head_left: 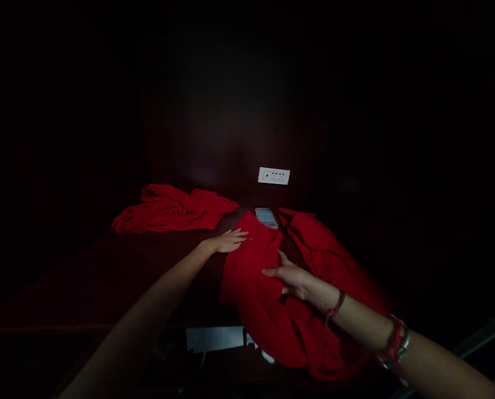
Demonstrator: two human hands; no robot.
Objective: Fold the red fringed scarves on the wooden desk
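A red garment (253,277) lies across the dark surface, its lower part drooping over the front edge; what kind of garment it is, I cannot tell. My left hand (230,241) rests flat on its upper left side, fingers stretched out and a ring on one of them. At the right edge of the cloth is my right hand (293,277), its thumb on top of the fabric and the other fingers partly hidden, gripping the edge. Bracelets circle the right wrist and forearm.
Another crumpled red garment (176,210) lies at the back left, and more red cloth (326,249) spreads on the right. Behind the middle garment sits a flat, pixelated rectangular object (266,217). A white socket plate (274,176) is on the dark wall. Pale papers (215,339) show below the front edge.
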